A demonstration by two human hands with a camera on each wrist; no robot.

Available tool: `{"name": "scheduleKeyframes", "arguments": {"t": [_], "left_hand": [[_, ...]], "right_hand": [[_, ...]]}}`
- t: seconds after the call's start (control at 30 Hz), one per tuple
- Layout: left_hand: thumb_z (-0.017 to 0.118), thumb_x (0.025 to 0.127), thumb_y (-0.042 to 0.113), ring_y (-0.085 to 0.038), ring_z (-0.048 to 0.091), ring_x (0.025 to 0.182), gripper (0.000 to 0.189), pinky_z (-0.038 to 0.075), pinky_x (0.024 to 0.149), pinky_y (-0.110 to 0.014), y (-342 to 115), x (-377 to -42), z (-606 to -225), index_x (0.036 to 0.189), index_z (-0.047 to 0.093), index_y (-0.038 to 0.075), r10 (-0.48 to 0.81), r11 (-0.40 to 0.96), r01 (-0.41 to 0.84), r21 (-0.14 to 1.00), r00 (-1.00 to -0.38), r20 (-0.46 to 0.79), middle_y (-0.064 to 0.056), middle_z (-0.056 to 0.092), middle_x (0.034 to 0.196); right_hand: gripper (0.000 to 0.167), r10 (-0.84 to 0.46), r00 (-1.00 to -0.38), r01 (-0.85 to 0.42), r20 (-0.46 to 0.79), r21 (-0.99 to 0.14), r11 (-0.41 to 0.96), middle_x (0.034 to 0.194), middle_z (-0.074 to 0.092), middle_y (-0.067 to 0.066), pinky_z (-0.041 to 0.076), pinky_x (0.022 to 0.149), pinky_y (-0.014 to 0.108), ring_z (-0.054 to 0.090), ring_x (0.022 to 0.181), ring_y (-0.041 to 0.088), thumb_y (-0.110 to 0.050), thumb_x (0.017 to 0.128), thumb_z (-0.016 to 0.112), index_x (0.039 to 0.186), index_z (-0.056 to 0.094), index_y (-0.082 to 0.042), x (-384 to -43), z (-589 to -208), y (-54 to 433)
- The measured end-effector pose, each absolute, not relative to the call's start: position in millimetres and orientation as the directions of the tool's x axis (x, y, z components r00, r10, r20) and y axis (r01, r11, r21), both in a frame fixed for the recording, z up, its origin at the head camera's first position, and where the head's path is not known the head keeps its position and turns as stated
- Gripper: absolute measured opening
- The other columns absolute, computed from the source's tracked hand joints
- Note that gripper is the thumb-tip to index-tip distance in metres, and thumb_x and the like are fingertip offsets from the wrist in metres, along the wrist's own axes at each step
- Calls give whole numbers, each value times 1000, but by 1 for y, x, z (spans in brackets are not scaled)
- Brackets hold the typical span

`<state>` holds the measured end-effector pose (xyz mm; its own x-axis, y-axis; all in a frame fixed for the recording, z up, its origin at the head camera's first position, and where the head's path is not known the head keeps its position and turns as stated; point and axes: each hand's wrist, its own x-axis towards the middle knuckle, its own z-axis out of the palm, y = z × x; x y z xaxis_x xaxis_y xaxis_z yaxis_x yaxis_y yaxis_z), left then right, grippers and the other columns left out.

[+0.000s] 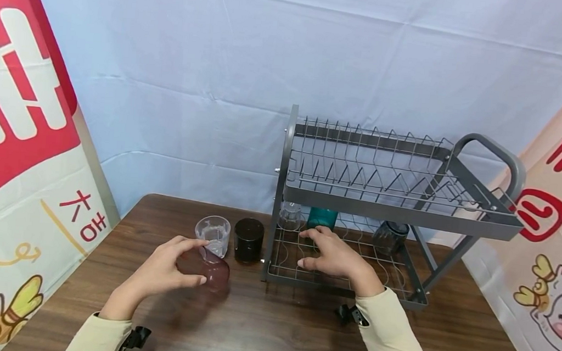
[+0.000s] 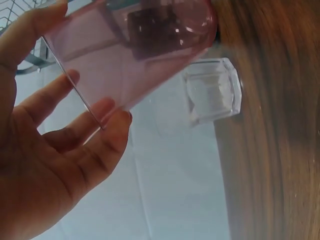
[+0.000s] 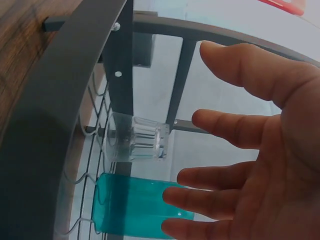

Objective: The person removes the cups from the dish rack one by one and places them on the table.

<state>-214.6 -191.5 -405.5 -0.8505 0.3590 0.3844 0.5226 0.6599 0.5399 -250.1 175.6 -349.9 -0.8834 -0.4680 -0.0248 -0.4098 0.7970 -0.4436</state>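
My left hand (image 1: 167,266) holds a see-through pink cup (image 1: 217,276) by its rim, thumb on one side and fingers on the other. In the left wrist view the pink cup (image 2: 135,50) is tilted, its base toward the wooden table. Past it stands a clear glass (image 1: 216,242), with a black cup (image 1: 248,240) to its right. My right hand (image 1: 331,255) reaches to the lower tier of the grey dish rack (image 1: 397,207), fingers spread and holding nothing. Close to its fingertips, a teal cup (image 3: 135,205) and a clear ribbed glass (image 3: 142,137) sit upside down on the wires.
A dark see-through glass (image 1: 389,238) sits farther right on the rack's lower tier. Above, the upper tier (image 1: 360,173) has upright wire dividers and a thick front bar. The wooden table (image 1: 269,329) runs back to a pale cloth (image 1: 192,108), with printed cloths at both sides.
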Motion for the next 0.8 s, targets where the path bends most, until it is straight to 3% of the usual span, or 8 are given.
{"name": "scheduleKeyframes", "arguments": {"t": [0.27,0.8], "left_hand": [[85,60,30,-26,56,96,67,45,79,-47,-199,-218,-405,121,61,14,307,728,466,503,-878,368,-3,57,104],[83,64,33,-28,49,94,66,43,75,-47,-210,-232,-411,122,60,12,219,801,363,477,-918,331,-10,53,101]], "right_hand": [[56,-463,-885,-405,-49,-408,818,135,36,25,39,87,53,40,119,41,-30,83,70,131,50,-8,-260,-352,178],[60,-408,-910,-359,-65,-364,859,138,32,29,39,88,53,39,121,42,-30,83,71,133,48,-7,-270,-345,181]]}}
